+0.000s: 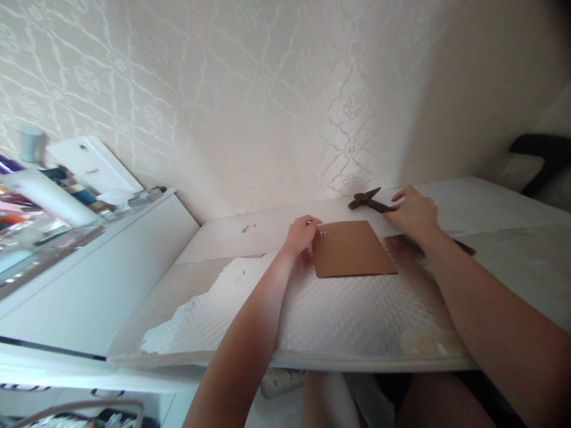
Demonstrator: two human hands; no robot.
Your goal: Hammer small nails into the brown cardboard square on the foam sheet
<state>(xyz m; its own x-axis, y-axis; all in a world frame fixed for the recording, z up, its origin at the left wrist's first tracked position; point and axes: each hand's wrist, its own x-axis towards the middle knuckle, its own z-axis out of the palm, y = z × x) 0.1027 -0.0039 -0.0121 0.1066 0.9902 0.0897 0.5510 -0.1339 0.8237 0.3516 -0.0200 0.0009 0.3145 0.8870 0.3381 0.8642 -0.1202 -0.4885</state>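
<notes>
A brown cardboard sheet (pixel 352 248) lies on the white table (pixel 357 321), with several small nails (pixel 323 233) standing at its far left corner. My left hand (pixel 302 233) is at that corner, its fingers pinched together at a nail. My right hand (pixel 413 213) is beyond the sheet's right corner, closed around the handle of a dark hammer (pixel 364 200) whose head rests on the table near the wall.
A patterned wall rises right behind the table. A white cabinet (pixel 89 267) stands to the left, topped with bottles and clutter (pixel 40 190). Two tiny loose nails (pixel 246 227) lie at the table's back left. A dark chair arm (pixel 542 148) shows at far right.
</notes>
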